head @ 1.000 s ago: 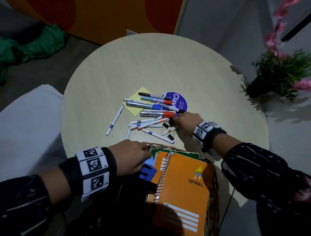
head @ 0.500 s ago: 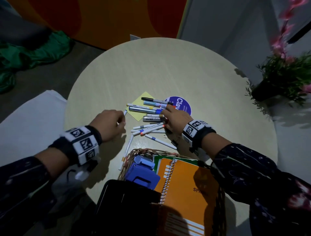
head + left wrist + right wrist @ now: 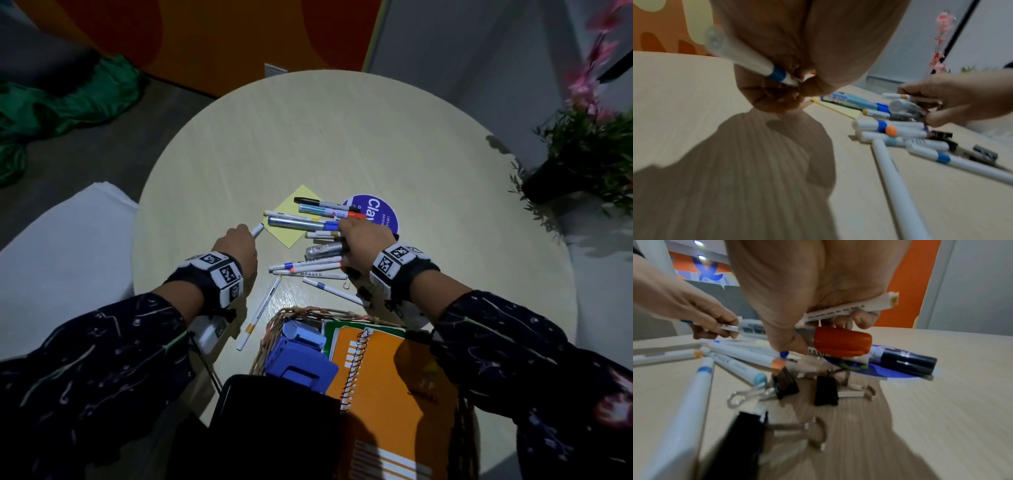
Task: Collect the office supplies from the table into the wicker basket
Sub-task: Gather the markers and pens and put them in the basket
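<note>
The head camera looks steeply down from above the near edge of the round table [image 3: 342, 144], taking in both forearms. The left wrist camera sits low over the tabletop, facing right along the pile of markers [image 3: 898, 129]. The right wrist camera, as low, faces left across those same markers [image 3: 740, 360].

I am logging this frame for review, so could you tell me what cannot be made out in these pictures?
- Head view: the right hand covers part of the purple round card, so its print is cut short.
- Head view: a black object at the bottom edge hides part of the wicker basket; its contents there are unseen.
- Left wrist view: the left hand hides the far end of its white pen.
- Right wrist view: the nearest binder clip is blurred.
</note>
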`<state>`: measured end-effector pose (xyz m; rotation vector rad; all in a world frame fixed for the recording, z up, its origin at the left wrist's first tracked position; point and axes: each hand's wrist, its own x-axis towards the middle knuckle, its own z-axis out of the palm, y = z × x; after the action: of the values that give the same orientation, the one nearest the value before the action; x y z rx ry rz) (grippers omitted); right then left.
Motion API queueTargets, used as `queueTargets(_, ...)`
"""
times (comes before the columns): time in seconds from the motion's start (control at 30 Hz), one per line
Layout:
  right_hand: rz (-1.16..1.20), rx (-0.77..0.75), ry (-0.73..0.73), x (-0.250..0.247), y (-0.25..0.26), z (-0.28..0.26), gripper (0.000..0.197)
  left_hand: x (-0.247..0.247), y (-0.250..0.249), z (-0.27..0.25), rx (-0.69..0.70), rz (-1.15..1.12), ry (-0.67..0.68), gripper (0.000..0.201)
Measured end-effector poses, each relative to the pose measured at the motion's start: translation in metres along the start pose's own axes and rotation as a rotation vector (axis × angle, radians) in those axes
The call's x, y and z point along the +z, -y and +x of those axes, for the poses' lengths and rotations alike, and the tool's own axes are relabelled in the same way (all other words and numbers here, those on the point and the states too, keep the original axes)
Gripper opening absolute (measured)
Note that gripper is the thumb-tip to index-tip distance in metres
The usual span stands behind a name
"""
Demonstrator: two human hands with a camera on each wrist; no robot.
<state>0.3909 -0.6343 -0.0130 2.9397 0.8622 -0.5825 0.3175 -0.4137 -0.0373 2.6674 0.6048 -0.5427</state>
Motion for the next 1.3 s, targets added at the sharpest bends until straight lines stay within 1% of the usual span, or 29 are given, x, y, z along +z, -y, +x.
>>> queueTargets(0.07, 0.024, -0.024, -0.026, -0.007, -0.002, -0.004, 0.043, -0.01, 0.001, 0.002, 0.014, -0.112, -0.049, 0.025)
queueTargets(0.1, 0.029, -0.052, -0.049, -0.011, -0.002, -0.007, 0.039, -0.016, 0.001, 0.003, 0.043, -0.159, -0.095, 0.021)
queueTargets(0.17, 0.021, -0.149, -0.086, -0.019, 0.001, -0.014, 0.029, -0.03, -0.004, 0.005, 0.131, -0.19, -0.182, 0.017)
queueTargets(0.2, 0.006, -0.212, -0.079, -0.023, 0.005, -0.016, 0.025, -0.035, -0.008, 0.007, 0.179, -0.187, -0.208, 0.016)
queueTargets(0.3, -0.007, -0.346, 0.036, -0.025, 0.018, -0.022, 0.018, -0.036, -0.021, 0.017, 0.324, -0.116, -0.189, 0.018)
queueTargets(0.37, -0.043, -0.385, 0.108, -0.017, 0.025, -0.02, 0.023, -0.029, -0.029, 0.025, 0.419, -0.011, -0.159, 0.028)
queueTargets(0.43, -0.105, -0.39, 0.162, -0.006, 0.029, -0.014, 0.031, -0.022, -0.035, 0.03, 0.466, 0.077, -0.129, 0.035)
queueTargets(0.57, -0.077, -0.322, 0.148, 0.011, 0.029, -0.006, 0.04, -0.009, -0.043, 0.037, 0.52, 0.227, -0.11, 0.037)
queueTargets(0.67, -0.074, -0.317, 0.11, 0.014, 0.033, -0.003, 0.035, -0.007, -0.051, 0.037, 0.526, 0.318, -0.139, 0.033)
queueTargets(0.73, -0.107, -0.325, 0.082, 0.017, 0.038, -0.003, 0.034, -0.005, -0.057, 0.035, 0.524, 0.407, -0.145, 0.033)
queueTargets(0.87, -0.214, -0.28, 0.045, 0.013, 0.042, -0.004, 0.033, 0.0, -0.066, 0.037, 0.5, 0.529, -0.109, 0.037)
queueTargets(0.97, -0.301, -0.289, 0.068, 0.006, 0.046, -0.004, 0.03, 0.0, -0.067, 0.036, 0.478, 0.553, -0.087, 0.039)
queueTargets(1.03, -0.308, -0.292, 0.089, 0.008, 0.045, -0.004, 0.026, -0.005, -0.064, 0.03, 0.473, 0.532, -0.053, 0.042)
queueTargets(1.13, -0.271, -0.276, 0.086, 0.007, 0.043, -0.006, 0.023, -0.031, -0.056, 0.009, 0.441, 0.414, -0.016, 0.036)
queueTargets(1.2, -0.25, -0.252, 0.119, -0.003, 0.041, -0.006, 0.028, -0.049, -0.046, -0.013, 0.402, 0.233, 0.037, 0.031)
queueTargets(1.23, -0.218, -0.232, 0.136, -0.013, 0.04, -0.007, 0.03, -0.057, -0.041, -0.025, 0.415, 0.135, 0.078, 0.027)
queueTargets(1.3, -0.078, -0.201, 0.137, -0.035, 0.036, -0.019, 0.026, -0.068, -0.033, -0.054, 0.491, -0.051, 0.191, 0.021)
